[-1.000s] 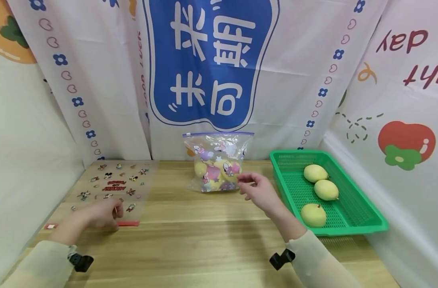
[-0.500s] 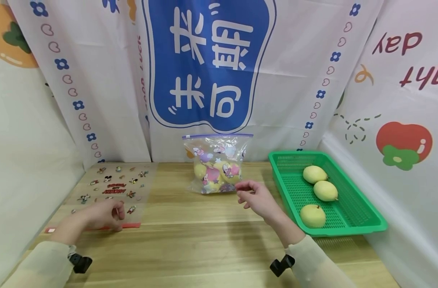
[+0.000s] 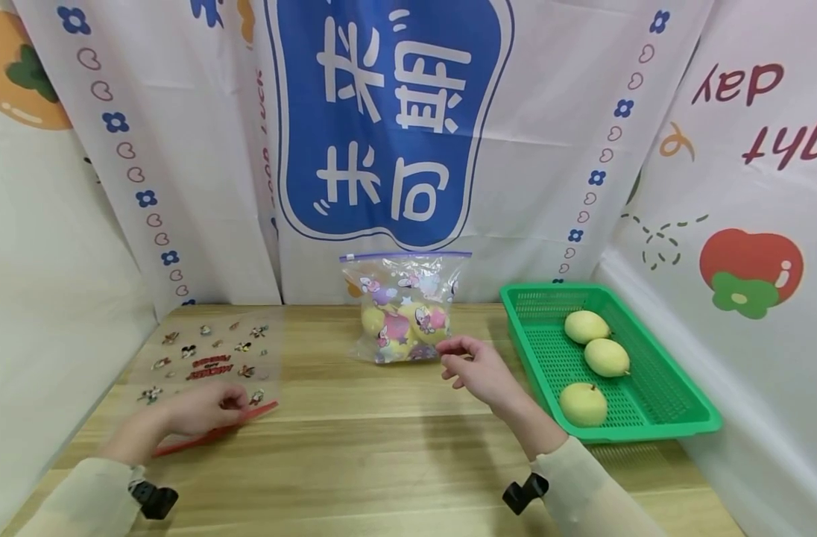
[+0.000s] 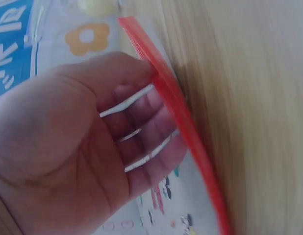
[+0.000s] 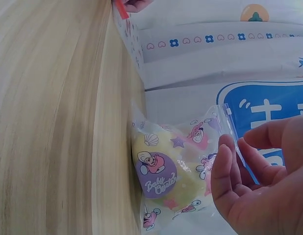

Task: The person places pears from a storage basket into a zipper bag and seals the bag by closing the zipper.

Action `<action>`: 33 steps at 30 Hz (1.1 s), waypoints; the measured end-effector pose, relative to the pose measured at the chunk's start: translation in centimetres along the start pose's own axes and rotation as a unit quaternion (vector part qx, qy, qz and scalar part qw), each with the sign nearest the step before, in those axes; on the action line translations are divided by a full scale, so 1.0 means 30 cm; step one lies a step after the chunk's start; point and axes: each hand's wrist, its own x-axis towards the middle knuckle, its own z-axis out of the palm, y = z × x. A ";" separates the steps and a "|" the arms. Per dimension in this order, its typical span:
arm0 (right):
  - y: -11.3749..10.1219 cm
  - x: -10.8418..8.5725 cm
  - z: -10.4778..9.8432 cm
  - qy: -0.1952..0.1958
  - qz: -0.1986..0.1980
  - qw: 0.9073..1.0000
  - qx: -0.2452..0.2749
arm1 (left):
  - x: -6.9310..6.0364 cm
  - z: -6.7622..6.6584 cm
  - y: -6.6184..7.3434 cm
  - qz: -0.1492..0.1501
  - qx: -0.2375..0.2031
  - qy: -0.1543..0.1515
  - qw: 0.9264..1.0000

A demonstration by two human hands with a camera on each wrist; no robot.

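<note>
On the left of the table is a clear zip bag [image 3: 214,350] printed with cartoon figures, its red zip edge [image 4: 190,129] toward the person. My left hand [image 3: 203,409] pinches that edge between thumb and fingers, and the edge is raised at a slant. A second zip bag [image 3: 408,309], with a purple zip, stands upright at the back with several yellow fruits inside. My right hand [image 3: 478,369] hovers just in front of it, fingers loosely bent and holding nothing. In the right wrist view the fingertips [image 5: 225,147] appear close to this bag; contact cannot be told.
A green basket [image 3: 657,431] stands at the right with three pale yellow pears [image 3: 607,356] in it. Printed cloth [image 3: 543,149] hangs behind and along both sides of the wooden table [image 3: 382,455].
My left hand has taken hold of the red zip edge and lifted it off the table, shifting the flat bag slightly. My right hand stays in nearly the same place.
</note>
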 end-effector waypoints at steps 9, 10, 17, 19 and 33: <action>-0.009 0.012 0.009 -0.014 -0.004 1.000 0.000 | 0.073 0.050 0.178 0.046 -0.155 -0.062 0.985; -0.011 0.012 0.011 -0.017 -0.005 1.000 0.000 | 0.083 0.052 0.204 0.054 -0.164 -0.060 0.983; -0.041 0.004 0.042 -0.070 -0.012 0.997 -0.027 | 0.145 0.097 0.405 0.037 -0.228 0.021 0.973; -0.052 0.000 0.055 -0.093 -0.018 0.995 -0.038 | 0.167 0.114 0.467 0.025 -0.258 0.043 0.965; -0.107 -0.006 0.109 -0.187 -0.029 0.980 -0.061 | 0.320 0.188 0.752 0.028 -0.395 0.134 0.908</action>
